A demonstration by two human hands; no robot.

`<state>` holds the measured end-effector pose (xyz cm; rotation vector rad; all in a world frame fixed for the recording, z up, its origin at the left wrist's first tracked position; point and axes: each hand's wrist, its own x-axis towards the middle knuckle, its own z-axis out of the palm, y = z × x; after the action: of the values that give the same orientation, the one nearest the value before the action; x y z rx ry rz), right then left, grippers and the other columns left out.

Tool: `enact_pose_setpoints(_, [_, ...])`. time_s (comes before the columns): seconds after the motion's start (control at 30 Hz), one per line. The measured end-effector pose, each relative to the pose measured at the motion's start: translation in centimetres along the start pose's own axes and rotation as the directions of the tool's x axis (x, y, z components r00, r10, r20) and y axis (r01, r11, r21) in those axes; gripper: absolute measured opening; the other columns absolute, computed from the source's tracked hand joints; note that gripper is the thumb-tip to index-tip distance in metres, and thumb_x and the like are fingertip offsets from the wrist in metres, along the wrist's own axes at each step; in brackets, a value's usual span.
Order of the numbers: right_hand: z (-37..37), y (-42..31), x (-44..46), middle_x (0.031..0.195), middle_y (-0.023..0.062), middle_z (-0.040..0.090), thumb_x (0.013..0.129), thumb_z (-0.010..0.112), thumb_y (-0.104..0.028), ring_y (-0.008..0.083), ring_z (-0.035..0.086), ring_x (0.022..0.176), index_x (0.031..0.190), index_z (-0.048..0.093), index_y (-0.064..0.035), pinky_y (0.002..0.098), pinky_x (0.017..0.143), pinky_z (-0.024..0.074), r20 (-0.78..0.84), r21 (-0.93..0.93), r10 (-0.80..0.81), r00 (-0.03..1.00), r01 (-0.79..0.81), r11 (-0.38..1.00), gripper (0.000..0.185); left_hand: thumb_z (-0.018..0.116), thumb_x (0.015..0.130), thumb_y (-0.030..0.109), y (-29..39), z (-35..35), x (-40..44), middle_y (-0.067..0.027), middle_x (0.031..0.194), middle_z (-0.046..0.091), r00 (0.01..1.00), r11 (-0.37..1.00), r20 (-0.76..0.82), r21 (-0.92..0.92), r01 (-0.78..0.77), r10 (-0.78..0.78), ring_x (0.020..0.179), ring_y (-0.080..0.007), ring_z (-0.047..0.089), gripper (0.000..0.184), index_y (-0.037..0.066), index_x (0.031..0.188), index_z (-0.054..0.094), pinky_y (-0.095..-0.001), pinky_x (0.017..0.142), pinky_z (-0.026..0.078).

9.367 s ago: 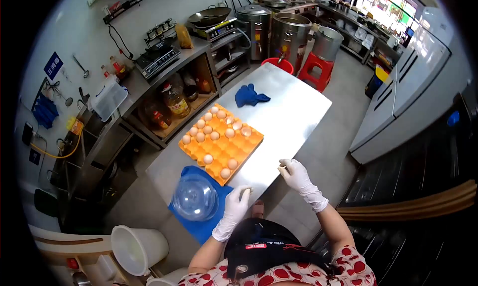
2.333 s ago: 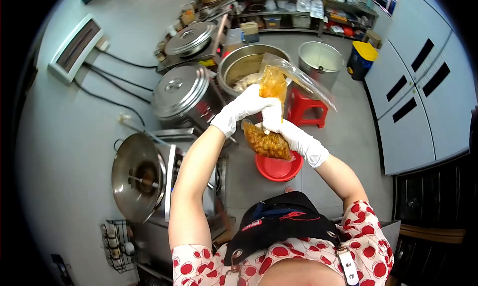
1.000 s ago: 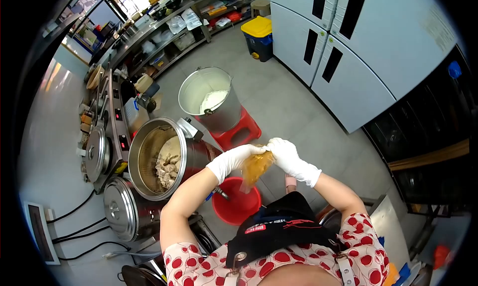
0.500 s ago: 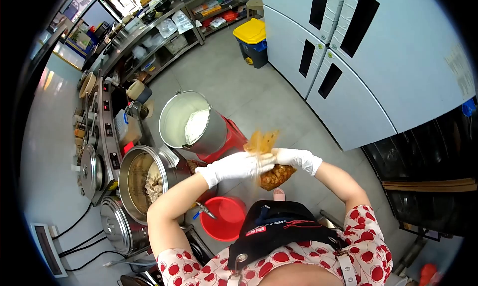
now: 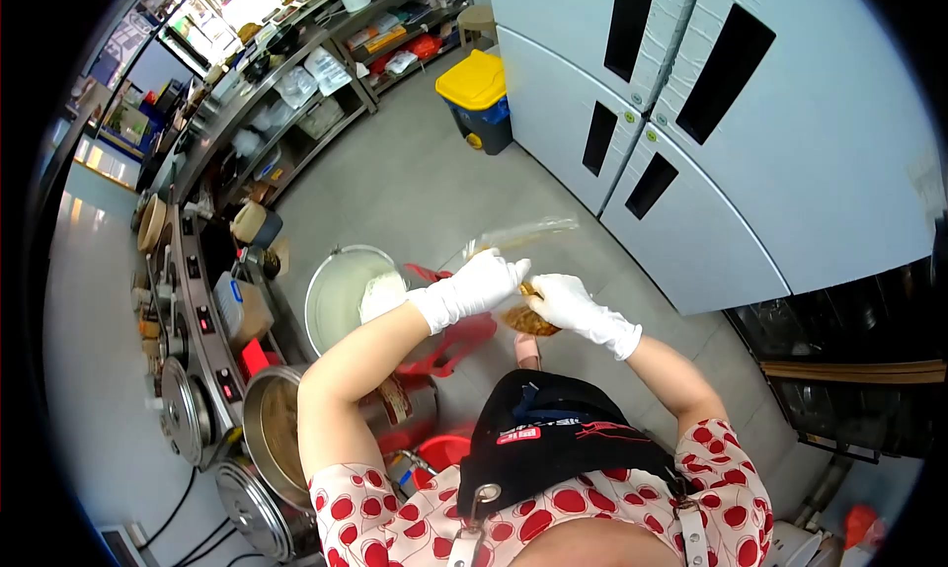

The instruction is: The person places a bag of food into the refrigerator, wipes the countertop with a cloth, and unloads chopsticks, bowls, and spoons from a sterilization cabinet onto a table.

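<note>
My left hand (image 5: 481,283), in a white glove, is closed on the clear upper part of a plastic bag (image 5: 523,235), which stretches out flat beyond it. Close to its right, my right hand (image 5: 568,303), also gloved, has its fingers wrapped round the bag's lower part. Brown chunky food (image 5: 530,320) fills the bag below the right hand. Both hands are in the air in front of the black apron (image 5: 538,419). Motion smears the bag's edges.
A metal bucket (image 5: 331,295) with white stuff inside stands on a red stool (image 5: 459,345). A large steel pot (image 5: 259,429), a lidded pot (image 5: 247,508) and a red basin (image 5: 444,450) are nearer. The refrigerator (image 5: 711,211) and yellow-lidded bin (image 5: 474,81) stand beyond.
The view has turned right toward the refrigerator. The bag's clear top, bunched earlier, now extends outward from my left hand, and its food sits lower, under my right hand.
</note>
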<state>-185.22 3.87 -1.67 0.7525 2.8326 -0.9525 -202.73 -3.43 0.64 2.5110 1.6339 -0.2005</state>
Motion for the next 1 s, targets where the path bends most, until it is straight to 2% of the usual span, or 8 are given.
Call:
enact_pose_setpoints(0.07, [-0.8,0.3,1.9,0.084,0.0134,0.065,0.082,0.058,-0.018,0.0325,0.064,0.080,0.093,0.062,-0.0055,0.0411,0.069,0.0507,-0.241,-0.113,-0.108,0.965,0.083,0.990,0.018,0.063,0.082,0.019,-2.1,-3.0,1.4,-0.0109,0.081,0.063,0.952,0.871,0.204,-0.393,0.294,-0.230,0.082,-0.0246,0.064,0.052,-0.009,0.122,0.047,-0.0329,0.081,0.049])
enact_pose_setpoints(0.2, [-1.8,2.1,6.1,0.079,0.0074,0.062,0.080,0.059,-0.015,0.0256,0.063,0.076,0.094,0.057,-0.0095,0.0366,0.068,0.0509,-0.529,-0.205,-0.278,0.802,0.198,0.959,0.016,0.071,0.078,0.027,-8.4,-4.9,3.6,-0.0185,0.093,0.066,0.906,0.348,0.402,-0.836,0.424,-0.137,0.086,-0.0212,0.064,0.055,-0.011,0.114,0.056,-0.0308,0.079,0.050])
enact_pose_setpoints(0.27, [-2.2,2.3,7.7,0.081,0.0059,0.060,0.077,0.058,-0.014,0.0243,0.062,0.082,0.091,0.056,-0.0107,0.0388,0.073,0.0495,-0.534,-0.165,-0.225,0.815,0.161,0.973,0.013,0.072,0.080,0.028,-10.3,-2.5,4.6,-0.0144,0.092,0.066,0.860,0.058,0.496,-0.861,0.505,-0.123,0.083,-0.0205,0.063,0.050,-0.010,0.111,0.060,-0.0314,0.075,0.051])
enact_pose_setpoints(0.37, [-3.5,3.3,11.0,0.083,0.0067,0.058,0.074,0.059,-0.014,0.0254,0.059,0.088,0.083,0.056,-0.0107,0.0404,0.076,0.0467,-0.708,-0.383,-0.396,0.586,0.153,0.911,0.010,0.071,0.082,0.026,-11.9,-0.3,6.5,-0.0123,0.090,0.066,0.830,-0.302,0.539,-0.823,0.481,-0.148,0.081,-0.0197,0.064,0.043,-0.008,0.107,0.061,-0.0325,0.072,0.052])
enact_pose_setpoints(0.5, [-5.1,4.7,14.6,0.084,0.0071,0.057,0.070,0.060,-0.014,0.0251,0.056,0.085,0.077,0.061,-0.0128,0.0362,0.072,0.0445,-0.512,-0.339,-0.172,0.841,-0.014,0.941,0.006,0.071,0.083,0.019,-13.3,1.6,8.5,-0.0103,0.091,0.065,0.845,-0.687,0.505,-0.678,0.262,-0.176,0.080,-0.0201,0.063,0.032,-0.008,0.099,0.063,-0.0332,0.068,0.051])
enact_pose_setpoints(0.8, [-10.8,7.3,25.3,0.079,0.0139,0.067,0.074,0.054,-0.010,0.0331,0.065,0.074,0.086,0.070,-0.0103,0.0392,0.067,0.0511,-0.323,0.311,0.219,0.921,-0.116,0.943,0.019,0.059,0.093,0.026,-15.8,2.2,13.2,-0.0044,0.096,0.064,0.807,-0.702,0.175,-0.616,-0.357,-0.564,0.089,-0.0147,0.062,0.032,0.002,0.113,0.058,-0.0315,0.086,0.049])
enact_pose_setpoints(0.93, [-12.8,9.6,30.8,0.077,0.0141,0.068,0.077,0.055,-0.001,0.0254,0.066,0.070,0.088,0.068,-0.0044,0.0303,0.066,0.0507,-0.354,0.464,0.149,0.923,0.035,0.885,0.017,0.048,0.097,0.043,-16.6,1.9,14.0,0.0016,0.074,0.056,0.693,-0.526,0.120,-0.744,-0.411,-0.711,0.062,-0.0087,0.051,0.041,0.005,0.108,0.058,-0.0224,0.059,0.041])
enact_pose_setpoints(1.0, [-14.1,9.9,33.0,0.076,0.0114,0.068,0.079,0.055,0.001,0.0184,0.065,0.070,0.089,0.068,-0.0009,0.0274,0.065,0.0501,-0.332,0.595,0.121,0.935,0.108,0.796,0.017,0.046,0.098,0.040,-16.9,1.7,14.5,0.0036,0.062,0.045,0.746,-0.681,0.001,-0.408,-0.608,-0.666,0.052,-0.0070,0.039,0.037,0.005,0.105,0.056,-0.0218,0.050,0.032])
